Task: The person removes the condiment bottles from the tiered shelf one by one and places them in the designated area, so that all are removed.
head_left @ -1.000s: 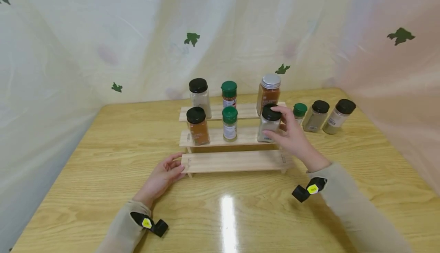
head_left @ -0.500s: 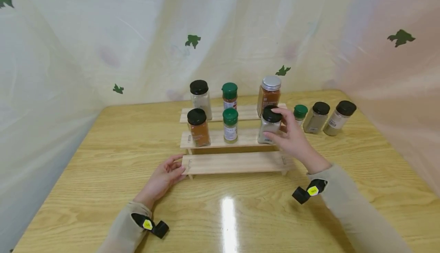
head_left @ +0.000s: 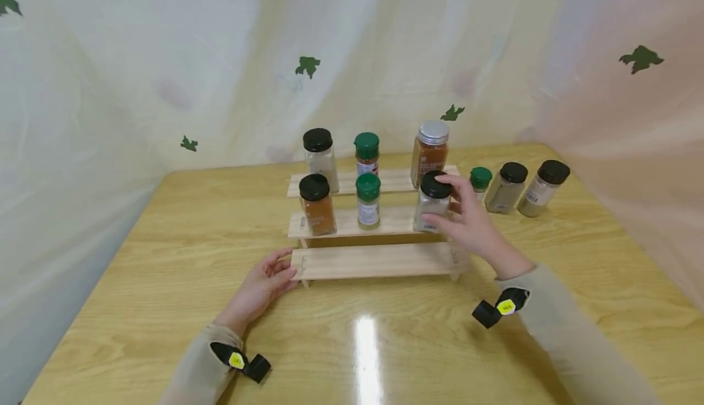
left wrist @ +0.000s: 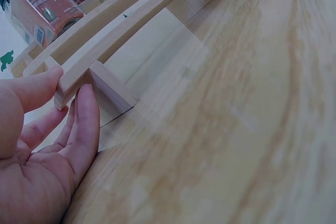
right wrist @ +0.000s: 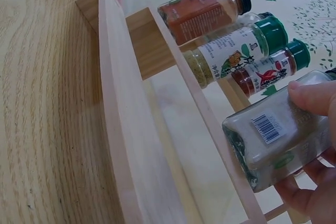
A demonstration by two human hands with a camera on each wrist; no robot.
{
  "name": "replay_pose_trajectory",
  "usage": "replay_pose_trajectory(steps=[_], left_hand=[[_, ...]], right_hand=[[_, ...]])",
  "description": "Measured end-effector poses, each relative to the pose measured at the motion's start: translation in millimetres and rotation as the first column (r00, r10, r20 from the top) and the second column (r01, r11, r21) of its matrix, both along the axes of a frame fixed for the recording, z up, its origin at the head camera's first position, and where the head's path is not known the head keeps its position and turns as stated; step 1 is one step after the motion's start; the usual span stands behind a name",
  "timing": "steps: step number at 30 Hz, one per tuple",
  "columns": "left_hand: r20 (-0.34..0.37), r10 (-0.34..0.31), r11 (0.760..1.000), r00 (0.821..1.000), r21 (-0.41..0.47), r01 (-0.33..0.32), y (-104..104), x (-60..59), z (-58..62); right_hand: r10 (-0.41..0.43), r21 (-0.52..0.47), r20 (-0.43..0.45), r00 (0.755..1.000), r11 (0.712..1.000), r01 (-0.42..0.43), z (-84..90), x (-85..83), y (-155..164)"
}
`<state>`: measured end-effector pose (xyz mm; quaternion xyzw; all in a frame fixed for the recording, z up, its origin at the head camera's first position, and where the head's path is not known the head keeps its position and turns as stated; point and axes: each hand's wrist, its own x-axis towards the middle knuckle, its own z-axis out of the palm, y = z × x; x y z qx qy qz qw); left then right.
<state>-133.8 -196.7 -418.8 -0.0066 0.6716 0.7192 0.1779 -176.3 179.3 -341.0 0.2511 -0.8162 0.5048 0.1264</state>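
Note:
My right hand (head_left: 470, 225) grips a square glass spice jar (head_left: 431, 209) with a black lid, thumb in front and fingers at its lid and far side. That jar is at the right end of the middle shelf of a three-step wooden spice rack (head_left: 374, 260); in the right wrist view its barcode faces the camera. My left hand (head_left: 258, 286) pinches the left end of the lowest shelf, thumb on top and fingertips beneath, as the left wrist view shows. An orange-brown spice jar (head_left: 318, 209) and a green-capped jar (head_left: 368, 203) share the middle shelf.
On the top shelf stand a black-lidded jar (head_left: 320, 160), a green-lidded jar (head_left: 366, 151) and a silver-lidded jar (head_left: 431, 148). Right of the rack, a small green-capped jar (head_left: 480, 179) and two black-lidded jars (head_left: 506, 188) stand on the wooden table (head_left: 165, 307). A curtain (head_left: 220, 57) hangs behind.
The right hand and its jar have shifted very slightly toward the right and front on the middle shelf. The left hand keeps its hold on the rack.

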Motion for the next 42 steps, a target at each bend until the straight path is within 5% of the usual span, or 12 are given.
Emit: replay_pose_trajectory(steps=[14, 30, 42], left_hand=[[-0.005, 0.001, 1.0, 1.0, 0.019, -0.001, -0.3, -1.8, -1.6], [-0.005, 0.02, 0.999, 1.0, 0.032, -0.02, -0.1, -1.2, -4.1], [0.01, 0.028, 0.999, 1.0, 0.023, -0.029, 1.1, -0.8, -2.4]], right_hand=[[0.062, 0.001, -0.081, 0.995, 0.998, -0.063, 2.1, 2.8, 10.6], [0.07, -0.068, -0.218, 0.973, 0.994, -0.087, -7.8, 27.4, 22.4], [0.001, -0.029, -0.181, 0.984, 1.0, -0.006, -14.9, 43.3, 37.6]])
